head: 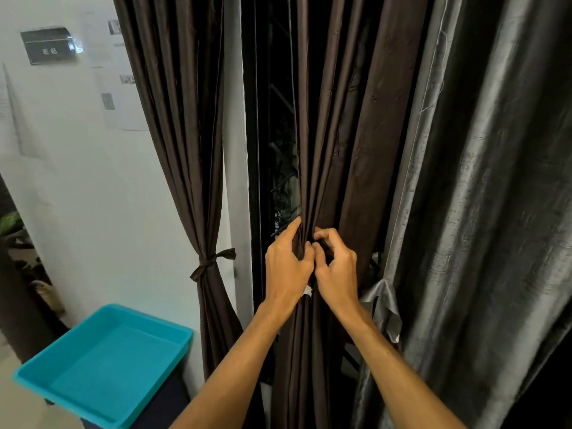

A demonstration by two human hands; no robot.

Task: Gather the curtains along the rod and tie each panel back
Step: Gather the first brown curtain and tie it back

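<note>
status from my end: the left dark brown satin curtain panel [185, 150] is done, cinched by a knotted brown fabric tie [213, 261]. the middle dark brown curtain panel [325, 150] is in progress. left hand [288, 267] grips the bunched folds and right hand [335, 270] pinches more pleats just beside it, no tie round it yet. the silver-grey curtain panel [479, 212] on the right has a grey fabric strip [383, 301] at its edge, can't tell if it's tied. rod is out of view. i'd judge it roughly a third done.

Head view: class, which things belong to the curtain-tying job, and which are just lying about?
Job: middle brown curtain, left hand, right hand, tied brown curtain, brown tie, grey curtain.
Lying about: blue tray, wall papers, dark sign.
</note>
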